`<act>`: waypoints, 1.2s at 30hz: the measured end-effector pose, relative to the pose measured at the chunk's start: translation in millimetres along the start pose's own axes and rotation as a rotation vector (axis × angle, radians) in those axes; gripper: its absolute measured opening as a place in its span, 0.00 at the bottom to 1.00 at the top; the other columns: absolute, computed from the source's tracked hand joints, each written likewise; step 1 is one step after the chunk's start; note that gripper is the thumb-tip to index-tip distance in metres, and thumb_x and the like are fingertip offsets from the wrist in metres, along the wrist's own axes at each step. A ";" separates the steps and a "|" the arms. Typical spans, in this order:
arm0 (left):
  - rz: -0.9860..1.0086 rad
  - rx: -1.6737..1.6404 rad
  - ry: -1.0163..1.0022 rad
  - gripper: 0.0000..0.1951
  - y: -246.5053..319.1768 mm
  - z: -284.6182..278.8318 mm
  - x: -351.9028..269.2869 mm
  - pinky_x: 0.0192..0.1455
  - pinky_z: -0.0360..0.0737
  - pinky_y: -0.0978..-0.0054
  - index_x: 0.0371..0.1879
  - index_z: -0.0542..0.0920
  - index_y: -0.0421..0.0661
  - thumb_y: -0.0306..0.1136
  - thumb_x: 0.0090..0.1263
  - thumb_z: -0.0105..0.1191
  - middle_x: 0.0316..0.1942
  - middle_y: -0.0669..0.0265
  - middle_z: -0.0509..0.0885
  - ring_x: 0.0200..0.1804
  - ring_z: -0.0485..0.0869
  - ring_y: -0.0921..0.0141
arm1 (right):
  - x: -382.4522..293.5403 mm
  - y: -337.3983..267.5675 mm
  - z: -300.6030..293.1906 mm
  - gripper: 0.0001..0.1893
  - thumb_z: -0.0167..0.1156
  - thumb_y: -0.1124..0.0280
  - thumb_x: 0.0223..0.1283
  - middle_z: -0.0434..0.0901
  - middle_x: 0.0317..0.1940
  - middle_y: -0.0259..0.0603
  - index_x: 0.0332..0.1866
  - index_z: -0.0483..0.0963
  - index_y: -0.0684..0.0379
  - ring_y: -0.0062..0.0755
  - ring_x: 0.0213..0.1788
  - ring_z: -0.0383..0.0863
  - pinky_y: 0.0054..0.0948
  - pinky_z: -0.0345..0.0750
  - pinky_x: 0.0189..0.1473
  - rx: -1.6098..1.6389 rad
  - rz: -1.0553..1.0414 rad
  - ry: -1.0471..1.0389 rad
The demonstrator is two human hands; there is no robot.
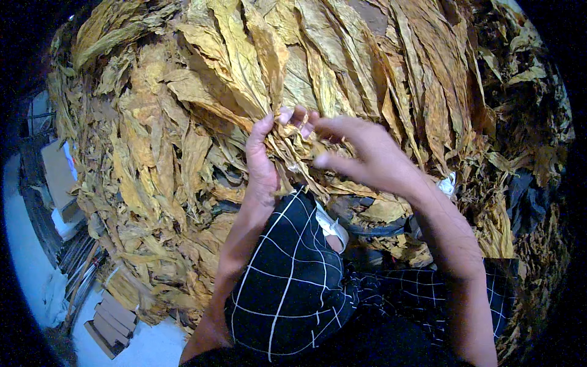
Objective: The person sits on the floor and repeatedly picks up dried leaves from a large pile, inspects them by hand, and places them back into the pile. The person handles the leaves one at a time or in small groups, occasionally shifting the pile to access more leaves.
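My left hand (263,151) is closed around the stem ends of a bunch of dried tobacco leaves (238,59), whose yellow-brown blades fan out upward and away from me. Just right of it is my right hand (362,147), blurred, with thumb and fingers apart beside the gathered stems. Whether its fingertips touch a leaf cannot be made out. Below the hands, the stem ends hang over my knee in dark trousers with a white grid pattern (289,270). A large heap of dried leaves (151,137) surrounds both hands; longer leaves (426,78) lie side by side at the upper right.
Flattened brown cardboard pieces (110,323) lie on the pale floor at lower left. Farther up that side are a cardboard box (59,174) and a bundle of thin rods (82,270). Dark plastic sheeting (527,202) shows among the leaves at the right.
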State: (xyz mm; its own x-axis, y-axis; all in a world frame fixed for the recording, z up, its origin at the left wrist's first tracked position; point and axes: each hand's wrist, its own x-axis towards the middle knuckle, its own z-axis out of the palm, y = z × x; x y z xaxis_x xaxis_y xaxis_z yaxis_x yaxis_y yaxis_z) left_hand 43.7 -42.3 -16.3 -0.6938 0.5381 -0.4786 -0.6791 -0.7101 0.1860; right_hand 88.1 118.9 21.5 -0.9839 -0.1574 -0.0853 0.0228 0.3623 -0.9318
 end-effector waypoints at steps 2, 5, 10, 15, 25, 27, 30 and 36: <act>-0.048 0.038 -0.011 0.17 -3.9 -1.6 1.9 0.59 0.63 0.61 0.39 0.74 0.40 0.40 0.58 0.45 0.49 0.56 0.73 0.54 0.70 0.62 | 5.6 -2.9 7.3 0.12 0.60 0.69 0.41 0.75 0.30 0.45 0.34 0.72 0.60 0.44 0.38 0.74 0.36 0.72 0.39 -0.301 -0.080 -0.089; 0.014 0.078 -0.102 0.20 -6.4 -1.6 4.9 0.59 0.63 0.58 0.46 0.71 0.40 0.39 0.58 0.45 0.51 0.57 0.71 0.56 0.67 0.63 | 4.0 3.8 17.6 0.09 0.58 0.74 0.42 0.75 0.29 0.44 0.33 0.73 0.61 0.43 0.36 0.75 0.35 0.72 0.38 -0.242 -0.034 0.023; 0.011 0.025 0.077 0.22 -0.5 -13.6 0.6 0.54 0.69 0.58 0.46 0.70 0.37 0.34 0.51 0.47 0.42 0.55 0.76 0.47 0.74 0.61 | -10.4 21.2 6.7 0.07 0.52 0.74 0.52 0.76 0.25 0.34 0.34 0.73 0.63 0.21 0.30 0.73 0.21 0.69 0.34 0.363 0.444 0.263; -0.063 0.100 0.260 0.16 -10.9 -15.6 -2.4 0.45 0.76 0.61 0.38 0.74 0.37 0.35 0.53 0.48 0.32 0.57 0.79 0.35 0.79 0.61 | -23.1 32.1 -10.7 0.07 0.55 0.68 0.55 0.75 0.26 0.31 0.32 0.74 0.60 0.16 0.31 0.71 0.18 0.68 0.37 0.582 0.616 0.386; -0.060 0.251 0.299 0.16 -9.7 -6.7 -11.2 0.47 0.76 0.66 0.42 0.71 0.37 0.28 0.54 0.50 0.36 0.60 0.77 0.39 0.78 0.66 | -11.1 36.6 -22.0 0.28 0.60 0.53 0.48 0.78 0.35 0.50 0.43 0.71 0.70 0.30 0.39 0.78 0.26 0.73 0.41 0.165 0.470 0.131; -0.117 0.226 0.249 0.15 -12.1 -4.4 -8.3 0.47 0.76 0.67 0.42 0.70 0.36 0.27 0.55 0.50 0.36 0.60 0.77 0.39 0.78 0.67 | 11.3 19.8 -2.9 0.27 0.60 0.53 0.47 0.77 0.32 0.53 0.42 0.71 0.69 0.40 0.35 0.78 0.31 0.73 0.40 -0.070 0.306 -0.002; -0.114 0.173 0.246 0.14 -11.6 -16.2 -6.1 0.46 0.76 0.69 0.42 0.70 0.36 0.27 0.57 0.49 0.37 0.60 0.78 0.39 0.78 0.68 | 23.1 18.6 15.0 0.19 0.58 0.59 0.50 0.76 0.27 0.48 0.38 0.72 0.68 0.38 0.29 0.75 0.33 0.71 0.33 -0.260 0.254 -0.110; -0.175 0.210 0.283 0.15 -26.8 -5.2 0.8 0.46 0.76 0.69 0.44 0.71 0.36 0.26 0.57 0.49 0.39 0.60 0.78 0.40 0.79 0.68 | -7.3 52.1 13.8 0.14 0.55 0.64 0.54 0.76 0.30 0.31 0.40 0.72 0.64 0.19 0.32 0.72 0.22 0.70 0.35 0.637 0.434 0.029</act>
State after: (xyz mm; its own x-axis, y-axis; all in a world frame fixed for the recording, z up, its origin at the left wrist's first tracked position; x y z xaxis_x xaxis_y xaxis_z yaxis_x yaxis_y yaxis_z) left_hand 62.5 -25.3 -26.1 -0.4897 0.4757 -0.7307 -0.8358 -0.4948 0.2380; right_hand 98.9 126.3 -31.3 -0.8673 -0.0945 -0.4888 0.4972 -0.2146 -0.8407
